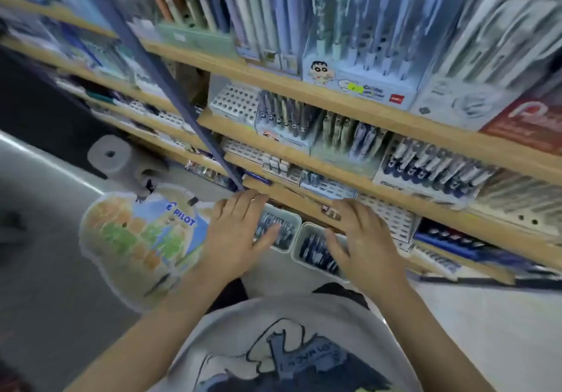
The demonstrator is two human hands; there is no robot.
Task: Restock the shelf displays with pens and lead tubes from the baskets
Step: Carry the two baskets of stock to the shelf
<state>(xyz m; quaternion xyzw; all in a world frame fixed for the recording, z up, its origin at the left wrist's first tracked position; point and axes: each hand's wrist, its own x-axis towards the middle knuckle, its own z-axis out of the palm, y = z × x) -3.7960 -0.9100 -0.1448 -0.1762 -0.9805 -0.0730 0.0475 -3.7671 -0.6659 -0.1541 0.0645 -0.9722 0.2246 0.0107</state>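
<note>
Head view: both arms reach forward from a grey printed T-shirt, hands side by side but apart, palms down.
Left hand: fingers straight and spread, holding nothing; the fingertips lie at the wooden shelf edge and the thumb stretches over the left basket.
Right hand: same story, fingers straight and loose, nothing gripped; the knuckles sit against the same shelf edge, the thumb over the right basket.
Left basket: pale tub on the floor just under the left fingers, packed with dark pens or tubes, too blurred to tell which.
Right basket: touching the first on its right, between the two hands, filled with dark blue-black pens.
Pilot card: flat printed cutout on the floor, left of the left hand.
Tape roll: grey roll on the floor beyond the card.
White racks: perforated pen holders just past the right hand, mostly bare holes.
Shelf displays: further up and right, boxes crowded with upright pens, dark caps and white barrels.
Cartoon display: highest of all, beyond both hands, blue box of tall carded pens.
</note>
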